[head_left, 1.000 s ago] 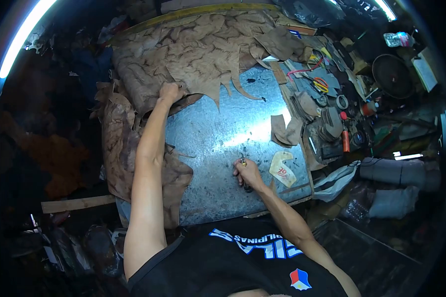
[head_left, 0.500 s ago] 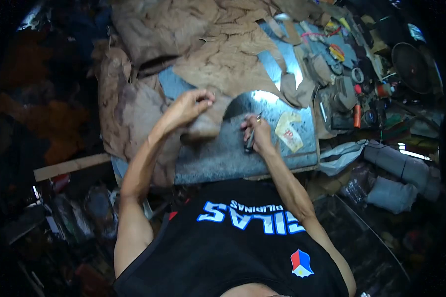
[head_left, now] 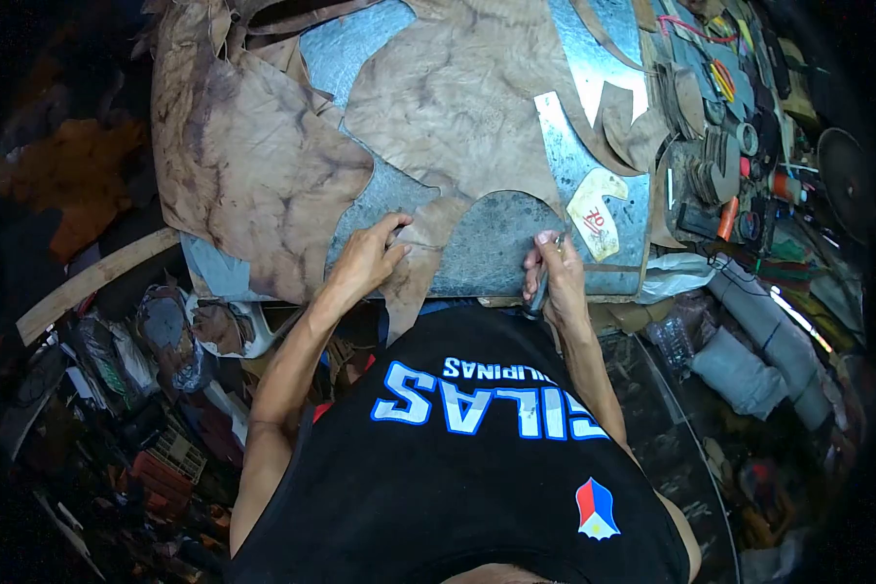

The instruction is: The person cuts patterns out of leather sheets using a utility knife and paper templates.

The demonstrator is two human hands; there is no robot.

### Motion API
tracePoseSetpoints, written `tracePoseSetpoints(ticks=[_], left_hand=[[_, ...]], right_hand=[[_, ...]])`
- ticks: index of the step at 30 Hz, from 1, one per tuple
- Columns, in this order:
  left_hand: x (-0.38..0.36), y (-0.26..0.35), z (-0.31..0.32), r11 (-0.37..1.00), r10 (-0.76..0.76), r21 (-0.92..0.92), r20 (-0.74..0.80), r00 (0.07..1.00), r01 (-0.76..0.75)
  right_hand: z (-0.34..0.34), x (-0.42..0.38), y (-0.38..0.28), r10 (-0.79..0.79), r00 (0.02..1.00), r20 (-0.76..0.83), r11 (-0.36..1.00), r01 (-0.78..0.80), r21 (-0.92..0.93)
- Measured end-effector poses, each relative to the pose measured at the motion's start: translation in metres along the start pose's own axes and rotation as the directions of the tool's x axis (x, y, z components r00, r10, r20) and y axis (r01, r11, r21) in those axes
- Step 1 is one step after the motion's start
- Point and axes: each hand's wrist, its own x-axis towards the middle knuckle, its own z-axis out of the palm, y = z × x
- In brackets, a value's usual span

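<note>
My left hand [head_left: 365,258] is over a narrow brown leather flap [head_left: 423,238] at the front of the work surface. Its thumb and forefinger are apart, with the fingertips right at the leather. In my right hand [head_left: 560,277] is a slim tool with a dark handle [head_left: 534,310]; the fingers hide most of it. Between the hands, the leather has a curved edge around bare grey metal sheet [head_left: 492,248]. A pale pattern piece with red writing [head_left: 599,209] lies to the right of my right hand.
A large brown hide [head_left: 263,175] covers the left of the surface, and another leather sheet [head_left: 457,97] spreads across the middle. Leather offcuts [head_left: 633,136] lie at the right. Beyond are a tape roll [head_left: 747,138], an orange-handled tool [head_left: 727,220] and wrapped bundles [head_left: 745,370].
The view has shifted, showing the surface more sharply. My left hand has come down closer to the leather flap, and my right hand has moved right, nearer the pattern piece, still holding the tool.
</note>
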Motion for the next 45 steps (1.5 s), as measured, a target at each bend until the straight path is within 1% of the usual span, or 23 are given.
tracePoseSetpoints(ticks=[5, 7, 8, 9, 10, 12, 13, 15, 17, 19, 20, 22, 23, 26, 27, 29, 36, 38, 40, 41, 43, 44, 45], left_hand=[[-0.011, 0.002, -0.002, 0.999, -0.018, 0.033, -0.01, 1.0, 0.018], [-0.01, 0.0, -0.003, 0.997, 0.008, 0.072, -0.023, 1.0, -0.006], [-0.01, -0.001, -0.002, 0.997, -0.001, 0.075, -0.04, 0.999, 0.004], [-0.013, -0.002, 0.0, 0.997, -0.022, 0.075, -0.057, 0.998, 0.026], [-0.015, -0.005, 0.002, 0.997, -0.039, 0.069, -0.053, 0.998, 0.042], [-0.011, -0.01, 0.004, 0.988, 0.13, 0.108, -0.155, 0.979, -0.114], [-0.01, -0.009, 0.004, 0.989, 0.117, 0.104, -0.159, 0.98, -0.101], [-0.006, 0.005, 0.002, 1.0, 0.023, 0.015, -0.121, 0.992, -0.021], [0.007, 0.005, 0.005, 1.0, -0.001, -0.019, -0.11, 0.994, -0.001], [0.023, -0.004, 0.009, 0.99, 0.121, -0.044, -0.188, 0.975, -0.131], [0.029, -0.006, 0.01, 0.992, 0.102, -0.051, -0.192, 0.976, -0.114], [0.04, -0.006, 0.007, 0.958, 0.166, -0.206, -0.173, 0.971, -0.2], [0.04, -0.003, 0.004, 0.96, 0.154, -0.206, -0.18, 0.972, -0.19], [0.043, 0.007, -0.005, 0.989, 0.073, -0.124, -0.052, 0.996, -0.079], [0.044, 0.008, -0.003, 0.988, 0.073, -0.128, -0.057, 0.996, -0.08], [0.044, 0.012, -0.001, 0.992, 0.129, 0.023, -0.086, 0.988, -0.128], [0.051, 0.011, 0.004, 0.976, 0.195, 0.129, -0.16, 0.968, -0.175], [0.054, 0.015, 0.002, 0.992, 0.042, 0.12, -0.076, 0.996, -0.033], [0.06, -0.013, 0.013, 0.942, 0.329, 0.135, -0.209, 0.921, -0.306], [0.055, -0.011, 0.013, 0.938, 0.345, 0.118, -0.22, 0.912, -0.327], [0.05, -0.015, 0.012, 0.963, 0.261, 0.108, -0.147, 0.954, -0.247], [0.036, 0.004, 0.007, 0.994, 0.111, -0.008, -0.101, 0.989, -0.113], [0.037, 0.01, 0.01, 0.989, 0.149, -0.003, -0.089, 0.985, -0.15]], right_hand=[[0.011, -0.007, -0.007, -0.055, 0.998, 0.021, 0.96, 0.058, -0.274], [0.012, -0.009, -0.007, -0.085, 0.988, 0.128, 0.832, 0.141, -0.537], [0.016, -0.004, -0.006, -0.302, 0.928, 0.218, 0.576, 0.36, -0.734], [0.015, -0.005, -0.011, -0.293, 0.931, 0.218, 0.575, 0.354, -0.738], [0.016, -0.009, -0.016, -0.267, 0.927, 0.263, 0.488, 0.365, -0.793], [0.027, -0.011, -0.019, -0.278, 0.889, 0.365, 0.36, 0.448, -0.818], [0.03, -0.006, -0.017, -0.266, 0.889, 0.372, 0.361, 0.45, -0.817], [0.038, 0.003, -0.012, -0.381, 0.769, 0.514, 0.213, 0.614, -0.76], [0.053, 0.011, -0.015, -0.396, 0.752, 0.528, 0.199, 0.631, -0.75], [0.063, 0.023, -0.015, -0.394, 0.717, 0.575, 0.147, 0.667, -0.731], [0.067, 0.029, -0.014, -0.414, 0.681, 0.604, 0.118, 0.698, -0.707], [0.074, 0.037, -0.01, -0.398, 0.666, 0.63, 0.097, 0.714, -0.694], [0.076, 0.039, -0.008, -0.398, 0.651, 0.647, 0.069, 0.724, -0.686], [0.078, 0.041, -0.004, -0.377, 0.68, 0.629, 0.05, 0.693, -0.719], [0.078, 0.04, -0.004, -0.369, 0.702, 0.61, 0.057, 0.672, -0.739], [0.077, 0.041, -0.002, -0.376, 0.695, 0.612, 0.043, 0.673, -0.738], [0.079, 0.039, 0.001, -0.397, 0.68, 0.617, 0.01, 0.675, -0.738], [0.081, 0.04, 0.004, -0.406, 0.667, 0.624, 0.017, 0.689, -0.725], [0.072, 0.042, 0.009, -0.438, 0.629, 0.643, 0.033, 0.725, -0.688], [0.062, 0.046, 0.012, -0.464, 0.601, 0.65, 0.032, 0.745, -0.666], [0.051, 0.034, 0.008, -0.548, 0.603, 0.58, 0.082, 0.729, -0.68], [0.044, 0.024, -0.002, -0.549, 0.647, 0.53, 0.113, 0.686, -0.719], [0.04, 0.015, -0.01, -0.546, 0.682, 0.486, 0.152, 0.651, -0.743]])
